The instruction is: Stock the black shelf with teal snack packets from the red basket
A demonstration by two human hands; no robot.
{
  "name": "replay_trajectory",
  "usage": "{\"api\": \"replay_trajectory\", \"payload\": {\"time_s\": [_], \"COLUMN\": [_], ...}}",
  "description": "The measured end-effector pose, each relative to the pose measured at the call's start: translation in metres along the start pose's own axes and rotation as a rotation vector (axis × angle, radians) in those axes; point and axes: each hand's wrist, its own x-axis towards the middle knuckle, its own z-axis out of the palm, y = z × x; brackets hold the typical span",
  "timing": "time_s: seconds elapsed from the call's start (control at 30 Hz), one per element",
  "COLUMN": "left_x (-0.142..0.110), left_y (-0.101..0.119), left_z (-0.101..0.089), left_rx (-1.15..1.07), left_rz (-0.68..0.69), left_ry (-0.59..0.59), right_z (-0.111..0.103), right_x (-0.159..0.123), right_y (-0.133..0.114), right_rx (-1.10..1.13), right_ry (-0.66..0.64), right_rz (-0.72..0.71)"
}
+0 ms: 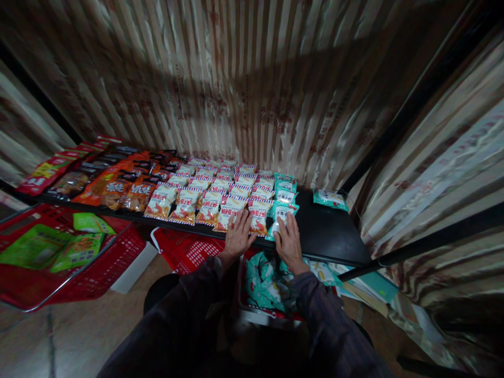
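Many teal packets point(263, 287) remain in the near basket point(271, 315). On the shelf point(326, 231), the left hand point(237, 237) rests loosely spread fingers against white packets point(226, 210); the right hand's point(290, 244) fingers cover a teal packet point(280, 210), grip unclear. Beyond, white rows look finished; teal has one column.

Shop, by look: black shelf point(326, 231), snack packets point(184, 205) in rows, red shopping baskets point(122, 247) below.

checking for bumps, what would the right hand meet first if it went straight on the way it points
Probably the front teal packet, which the right hand seems to touch; exact contact is hard to judge.
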Motion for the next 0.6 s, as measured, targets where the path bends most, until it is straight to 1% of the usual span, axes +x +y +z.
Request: {"api": "replay_trajectory", "payload": {"time_s": [0.13,0.3,0.47,0.6], "left_x": [-0.0009,-0.0022,-0.0038,-0.0079], "left_y": [0.0008,0.0003,0.0022,0.0045], "left_z": [0.0020,0.0030,0.0023,0.0010], "left_rx": [-0.007,-0.010,-0.013,-0.009], "left_rz": [-0.009,-0.009,0.004,-0.018], "left_ry": [0.031,0.025,0.046,0.036], "right_z": [-0.0010,0.0007,0.0002,-0.0013], "right_x": [0.0015,0.0003,-0.0029,-0.0082], "right_y": [0.0018,0.0023,0.0017,0.0015], "right_rx": [0.015,-0.005,-0.031,-0.063], "right_ry": [-0.007,-0.014,-0.010,-0.011], "right_rz": [-0.011,-0.005,-0.003,0.019]}}
